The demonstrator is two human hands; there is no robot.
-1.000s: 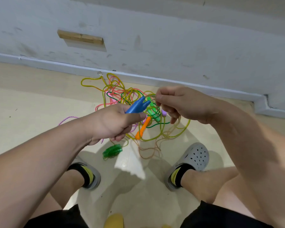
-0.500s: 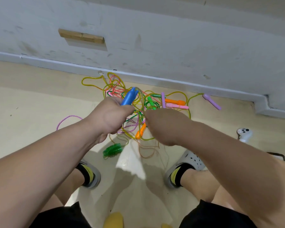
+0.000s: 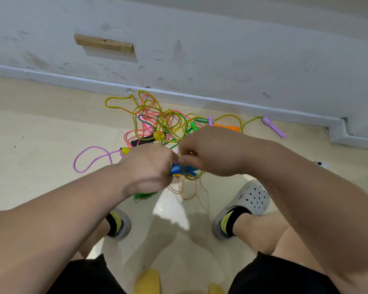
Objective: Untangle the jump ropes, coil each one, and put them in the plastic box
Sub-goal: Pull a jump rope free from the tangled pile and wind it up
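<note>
many bright jump ropes [image 3: 157,124] in one tangle

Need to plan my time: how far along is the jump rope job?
Nothing looks finished: no coiled rope or plastic box shows. In hand: left hand grips blue handles while right hand works a clear rope. Left: the tangle on the floor.

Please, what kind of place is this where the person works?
Probably an indoor room, at floor level beside a wall: a smooth pale floor, a scuffed painted wall with a baseboard, and tangled jump ropes lying there.
</note>
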